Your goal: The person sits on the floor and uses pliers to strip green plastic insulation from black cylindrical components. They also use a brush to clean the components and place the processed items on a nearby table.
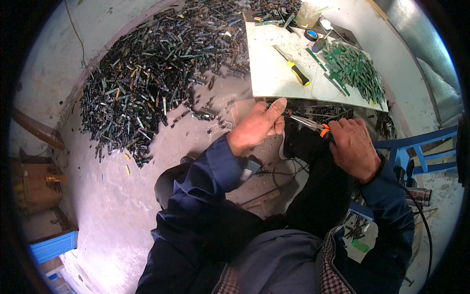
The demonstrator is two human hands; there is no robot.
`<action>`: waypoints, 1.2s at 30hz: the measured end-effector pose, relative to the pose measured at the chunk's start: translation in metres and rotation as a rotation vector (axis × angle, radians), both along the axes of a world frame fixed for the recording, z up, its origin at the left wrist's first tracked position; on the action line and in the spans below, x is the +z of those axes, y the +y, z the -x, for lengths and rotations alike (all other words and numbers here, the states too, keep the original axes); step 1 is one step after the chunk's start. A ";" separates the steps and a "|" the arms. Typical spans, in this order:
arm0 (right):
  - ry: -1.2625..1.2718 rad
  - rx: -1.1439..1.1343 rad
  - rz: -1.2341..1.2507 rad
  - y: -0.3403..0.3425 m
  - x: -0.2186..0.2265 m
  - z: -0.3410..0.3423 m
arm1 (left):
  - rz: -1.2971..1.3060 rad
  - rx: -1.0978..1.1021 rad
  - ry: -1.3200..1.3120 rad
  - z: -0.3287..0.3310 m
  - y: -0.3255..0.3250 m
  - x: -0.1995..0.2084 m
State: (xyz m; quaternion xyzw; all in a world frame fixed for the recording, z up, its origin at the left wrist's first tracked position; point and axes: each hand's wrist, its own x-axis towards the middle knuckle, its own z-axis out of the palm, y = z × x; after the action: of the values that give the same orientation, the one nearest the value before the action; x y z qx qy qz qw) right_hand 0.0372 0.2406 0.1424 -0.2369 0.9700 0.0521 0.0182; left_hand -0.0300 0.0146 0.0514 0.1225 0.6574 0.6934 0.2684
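In front of my knees, my left hand (pixel 259 125) is closed, thumb on top, around a small dark piece (pixel 287 112) that is mostly hidden by the fingers. My right hand (pixel 356 149) grips a pair of pliers (pixel 306 121) with orange and black handles. The metal jaws point left and reach the dark piece beside my left fingers; whether they are clamped on it is too small to tell. Just beyond both hands is the near edge of a white board (pixel 267 73), on which lies a yellow and black screwdriver (pixel 296 72).
A heap of green circuit strips (pixel 355 71) covers the board's right side, near a roll of tape (pixel 311 35) and a cloudy plastic container (pixel 307 15). To the left, a large pile of dark strips (pixel 147 88) spreads over the floor. A blue chair frame (pixel 421 152) stands at right.
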 end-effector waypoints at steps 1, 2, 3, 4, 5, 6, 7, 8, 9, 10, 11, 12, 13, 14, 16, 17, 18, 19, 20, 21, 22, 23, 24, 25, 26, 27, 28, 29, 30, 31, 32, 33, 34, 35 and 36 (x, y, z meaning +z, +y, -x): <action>-0.027 -0.010 0.045 0.002 -0.001 0.000 | -0.004 0.011 -0.007 -0.001 0.001 0.001; -0.054 -0.020 0.091 0.004 -0.003 -0.001 | -0.008 0.023 -0.014 -0.001 0.001 0.003; -0.046 -0.016 0.116 0.005 -0.005 -0.001 | -0.020 0.027 -0.013 -0.002 0.001 0.005; -0.037 -0.012 0.142 0.007 -0.008 -0.001 | -0.033 0.033 -0.013 -0.003 0.001 0.008; -0.029 -0.007 0.167 0.007 -0.009 -0.002 | -0.045 0.038 -0.012 -0.003 0.001 0.009; -0.059 -0.022 0.164 0.007 -0.009 -0.001 | -0.033 0.035 -0.004 -0.003 0.000 0.008; -0.089 -0.036 0.160 0.006 -0.008 -0.001 | -0.021 0.032 0.003 -0.002 0.000 0.005; -0.119 -0.050 0.156 0.006 -0.008 0.000 | -0.009 0.029 0.011 -0.002 -0.001 0.004; -0.101 -0.044 0.174 0.005 -0.008 0.000 | -0.022 0.042 -0.013 -0.002 0.000 0.005; -0.082 -0.037 0.192 0.005 -0.008 0.000 | -0.035 0.055 -0.037 -0.002 0.001 0.006; -0.064 -0.031 0.209 0.004 -0.007 0.000 | -0.049 0.067 -0.061 -0.003 0.001 0.008; -0.074 -0.044 0.211 0.004 -0.008 0.000 | -0.048 0.062 -0.052 -0.003 0.001 0.010; -0.085 -0.057 0.213 0.004 -0.008 0.000 | -0.047 0.057 -0.042 -0.004 0.000 0.012; -0.095 -0.069 0.214 0.005 -0.009 -0.001 | -0.046 0.052 -0.033 -0.004 0.000 0.013; -0.188 -0.092 0.221 0.007 -0.010 0.000 | -0.047 0.055 -0.028 -0.004 0.001 0.012; -0.235 -0.103 0.224 0.008 -0.010 0.001 | -0.047 0.057 -0.025 -0.005 0.001 0.011; -0.367 -0.148 0.284 0.008 -0.008 0.001 | -0.020 0.015 -0.023 -0.004 0.000 0.012; -0.498 -0.193 0.345 0.006 -0.003 0.002 | 0.007 -0.027 -0.021 -0.003 -0.003 0.012; -0.630 -0.238 0.405 0.005 0.000 0.002 | 0.034 -0.069 -0.018 -0.002 -0.005 0.013; -0.788 -0.332 0.533 0.007 -0.002 0.001 | 0.034 -0.095 -0.005 -0.001 -0.007 0.016; -0.945 -0.427 0.660 0.011 -0.004 -0.001 | 0.034 -0.119 0.008 -0.001 -0.008 0.019; -1.101 -0.522 0.788 0.013 -0.007 -0.002 | 0.034 -0.144 0.021 -0.001 -0.008 0.021; -1.171 -0.523 0.857 0.013 -0.009 -0.004 | 0.026 -0.142 -0.008 -0.002 -0.009 0.019; -1.242 -0.524 0.925 0.012 -0.011 -0.007 | 0.019 -0.139 -0.037 -0.004 -0.009 0.017; -1.312 -0.523 0.993 0.012 -0.013 -0.010 | 0.019 -0.148 -0.052 -0.005 -0.010 0.017; -1.354 -0.503 1.085 0.014 -0.019 -0.014 | 0.016 -0.162 -0.068 -0.005 -0.010 0.017; -1.373 -0.506 1.117 0.014 -0.021 -0.017 | 0.020 -0.188 -0.070 -0.005 -0.011 0.020; -1.392 -0.510 1.148 0.013 -0.023 -0.020 | 0.023 -0.214 -0.067 -0.004 -0.011 0.021; -1.413 -0.508 1.181 0.012 -0.024 -0.022 | 0.029 -0.236 -0.064 -0.004 -0.013 0.023; -1.421 -0.506 1.174 0.011 -0.024 -0.023 | 0.033 -0.258 -0.055 -0.004 -0.014 0.025; -1.424 -0.487 1.183 0.010 -0.026 -0.025 | 0.036 -0.282 -0.046 -0.003 -0.015 0.025; -1.430 -0.466 1.191 0.009 -0.029 -0.026 | 0.038 -0.295 -0.060 -0.003 -0.017 0.025; -1.434 -0.445 1.200 0.007 -0.031 -0.026 | 0.040 -0.310 -0.075 -0.002 -0.018 0.025; -1.355 -0.495 1.142 0.005 -0.030 -0.026 | 0.042 -0.325 -0.090 -0.002 -0.019 0.025; -1.274 -0.543 1.082 0.002 -0.027 -0.025 | 0.032 -0.318 -0.100 0.000 -0.018 0.021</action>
State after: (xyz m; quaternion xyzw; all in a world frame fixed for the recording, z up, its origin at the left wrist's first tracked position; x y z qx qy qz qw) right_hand 0.0623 0.2430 0.1149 0.0419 0.6898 -0.5633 0.4530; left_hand -0.0296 -0.0036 0.0723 0.1862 0.6263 0.6370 0.4091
